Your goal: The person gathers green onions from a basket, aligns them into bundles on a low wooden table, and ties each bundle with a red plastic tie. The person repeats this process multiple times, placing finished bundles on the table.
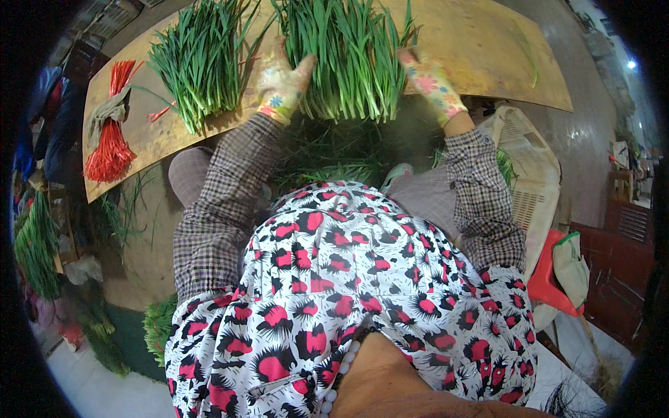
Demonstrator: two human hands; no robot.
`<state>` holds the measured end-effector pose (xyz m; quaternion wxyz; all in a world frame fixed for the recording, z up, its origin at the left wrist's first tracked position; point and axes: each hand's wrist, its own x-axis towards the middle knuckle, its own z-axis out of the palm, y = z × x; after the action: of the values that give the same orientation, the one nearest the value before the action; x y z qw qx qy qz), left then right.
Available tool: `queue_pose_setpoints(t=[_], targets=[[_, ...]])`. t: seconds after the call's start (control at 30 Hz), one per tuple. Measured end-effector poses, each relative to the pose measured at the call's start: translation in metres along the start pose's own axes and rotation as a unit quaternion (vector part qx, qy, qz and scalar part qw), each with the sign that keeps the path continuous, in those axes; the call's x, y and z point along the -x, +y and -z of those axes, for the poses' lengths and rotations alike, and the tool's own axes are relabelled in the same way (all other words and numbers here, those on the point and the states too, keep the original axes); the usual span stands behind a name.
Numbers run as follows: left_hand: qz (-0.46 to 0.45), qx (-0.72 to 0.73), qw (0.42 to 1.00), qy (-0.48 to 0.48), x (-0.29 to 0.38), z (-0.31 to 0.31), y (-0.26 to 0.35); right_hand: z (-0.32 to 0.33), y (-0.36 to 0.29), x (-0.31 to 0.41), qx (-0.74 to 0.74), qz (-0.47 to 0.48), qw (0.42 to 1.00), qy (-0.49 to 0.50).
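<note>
Two heaps of green garlic chives lie on a wooden board in front of me, pale stem ends towards my body. My left hand [284,83], in a flowered glove, is at the left side of the right-hand heap [347,62]; its thumb is spread and nothing shows in its grasp. On that heap's other side, my right hand [431,86], gloved alike, has its fingertips against the outer leaves. Its grip is unclear. The left-hand heap [201,68] lies beyond my left hand, with a thin red tie showing between the heaps.
A bundle of red ties [111,149] wrapped in grey cloth [107,112] lies on the board [481,47] at left. Loose green trimmings [334,170] lie below the board's near edge. A pale plastic basket [533,172] stands at right, and tied greens [36,245] are at far left.
</note>
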<state>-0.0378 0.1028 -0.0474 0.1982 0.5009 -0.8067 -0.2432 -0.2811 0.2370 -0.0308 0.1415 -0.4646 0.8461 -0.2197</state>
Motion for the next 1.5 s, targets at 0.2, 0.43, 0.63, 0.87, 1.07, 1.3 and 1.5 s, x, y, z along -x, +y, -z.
queue_pose_setpoints(t=[0.2, 0.43, 0.63, 0.87, 1.07, 1.3, 1.5], targets=[[0.107, -0.181, 0.964, -0.16, -0.032, 0.018, 0.017, -0.038, 0.011, -0.009, 0.299, -0.014, 0.953, -0.054], [0.134, 0.014, 0.984, -0.113, -0.025, -0.033, 0.042, -0.086, -0.057, -0.006, -0.136, -0.021, 0.989, -0.058], [0.249, 0.401, 0.871, -0.136, -0.012, -0.042, 0.04, -0.073, -0.068, 0.02, -0.508, -0.085, 0.854, -0.077], [0.284, 0.605, 0.707, -0.23, 0.015, -0.041, 0.034, -0.072, -0.042, 0.03, -0.501, 0.032, 0.841, -0.203], [0.204, 0.527, 0.802, -0.192, 0.013, -0.023, 0.046, -0.056, -0.037, 0.033, -0.427, 0.122, 0.887, -0.123], [-0.201, 0.542, 0.808, -0.109, -0.046, 0.017, 0.051, -0.124, -0.018, -0.113, -0.138, 0.439, 0.886, -0.049], [-0.135, 0.153, 0.979, -0.006, -0.044, -0.03, 0.034, -0.139, 0.003, -0.082, -0.104, 0.26, 0.96, -0.004]])
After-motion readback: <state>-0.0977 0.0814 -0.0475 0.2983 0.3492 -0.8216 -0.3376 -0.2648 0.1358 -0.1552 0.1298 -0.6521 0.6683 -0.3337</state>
